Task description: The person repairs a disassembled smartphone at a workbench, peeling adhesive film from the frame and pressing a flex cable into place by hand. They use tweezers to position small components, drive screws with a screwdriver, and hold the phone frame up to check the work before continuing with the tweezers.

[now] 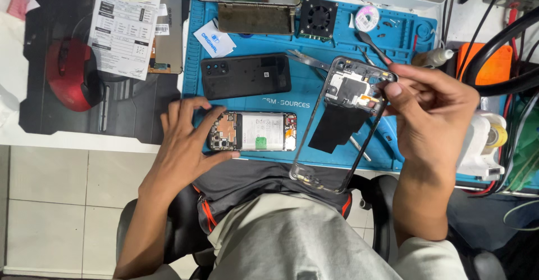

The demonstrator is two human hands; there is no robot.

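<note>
Right hand (432, 103) pinches the lifted frame (342, 128) by its top edge; left hand (188, 137), fingers spread, steadies the opened phone (252, 131) on the mat (314, 97): keep the frame clear, grip light.

Left hand (188, 137) steadies an opened phone (252, 131); right hand (432, 106) lifts a phone frame (342, 123).
</note>
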